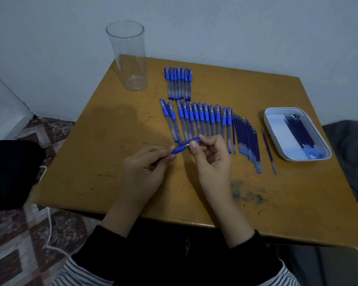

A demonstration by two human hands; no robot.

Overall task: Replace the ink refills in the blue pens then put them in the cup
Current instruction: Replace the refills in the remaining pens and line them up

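We held one blue pen point(179, 150) at the frame's centre: our left hand point(145, 172) gripped its body, our right hand point(211, 159) pinched its tip. Its long axis ran lower left to upper right; the cup point(130, 58) stood empty, upper left.

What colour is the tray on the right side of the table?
The tray is white, tinted bluish in this light; the head view shows it.

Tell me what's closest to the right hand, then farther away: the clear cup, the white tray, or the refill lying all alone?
1. Lone refill, just right of the right hand.
2. White tray, farther right.
3. Clear cup, far back left.
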